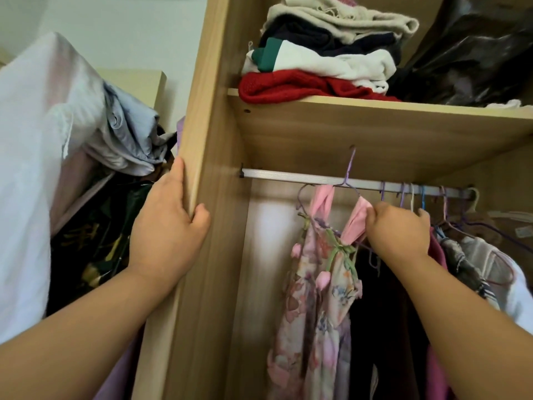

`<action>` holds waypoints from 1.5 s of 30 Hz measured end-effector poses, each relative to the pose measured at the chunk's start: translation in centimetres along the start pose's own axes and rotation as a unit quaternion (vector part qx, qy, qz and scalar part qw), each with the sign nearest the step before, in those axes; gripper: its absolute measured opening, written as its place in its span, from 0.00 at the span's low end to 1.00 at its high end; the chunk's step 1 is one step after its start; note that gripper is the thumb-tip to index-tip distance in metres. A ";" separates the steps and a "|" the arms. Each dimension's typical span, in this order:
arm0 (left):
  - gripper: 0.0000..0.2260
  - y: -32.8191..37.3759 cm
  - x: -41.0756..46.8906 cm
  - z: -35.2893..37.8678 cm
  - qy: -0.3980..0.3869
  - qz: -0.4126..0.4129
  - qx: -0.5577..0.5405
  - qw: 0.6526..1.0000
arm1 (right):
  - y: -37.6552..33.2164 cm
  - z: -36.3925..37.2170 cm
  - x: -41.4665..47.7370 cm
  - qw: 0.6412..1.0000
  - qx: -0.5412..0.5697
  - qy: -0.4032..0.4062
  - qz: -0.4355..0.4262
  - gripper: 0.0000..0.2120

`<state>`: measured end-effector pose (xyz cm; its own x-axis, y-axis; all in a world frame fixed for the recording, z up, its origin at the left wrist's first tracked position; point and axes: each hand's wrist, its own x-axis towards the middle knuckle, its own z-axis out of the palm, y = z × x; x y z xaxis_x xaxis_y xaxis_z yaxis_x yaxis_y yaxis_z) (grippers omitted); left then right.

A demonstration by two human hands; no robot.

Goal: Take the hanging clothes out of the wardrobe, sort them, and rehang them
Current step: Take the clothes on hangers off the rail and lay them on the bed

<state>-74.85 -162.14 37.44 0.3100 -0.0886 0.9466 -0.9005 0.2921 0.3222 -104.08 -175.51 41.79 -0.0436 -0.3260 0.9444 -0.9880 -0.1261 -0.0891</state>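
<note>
A floral pink dress (314,298) hangs on a purple wire hanger (347,174) from the silver rail (288,176) inside the wardrobe. My right hand (398,229) grips the dress's right pink strap and the hanger's shoulder. My left hand (167,223) holds the front edge of the wardrobe's wooden side panel (199,111), thumb inside, fingers outside. Several more garments (473,264) on coloured hangers crowd the rail's right end.
The shelf (375,111) above the rail carries a stack of folded sweaters (317,59) and a black plastic bag (476,53). Left of the wardrobe, white and grey cloths (86,111) are heaped over dark clothing (98,241).
</note>
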 end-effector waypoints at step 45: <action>0.09 2.3 -41.5 -19.3 -0.625 0.510 -0.480 0.343 | -34.0 -41.3 -69.1 0.666 -0.199 -0.185 0.695 0.15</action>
<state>-83.87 -139.38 -1.31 -0.9316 0.3629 0.0187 0.3571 0.9047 0.2325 -73.61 -110.01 -7.39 -0.9900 -0.0872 -0.1113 0.0034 0.7723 -0.6353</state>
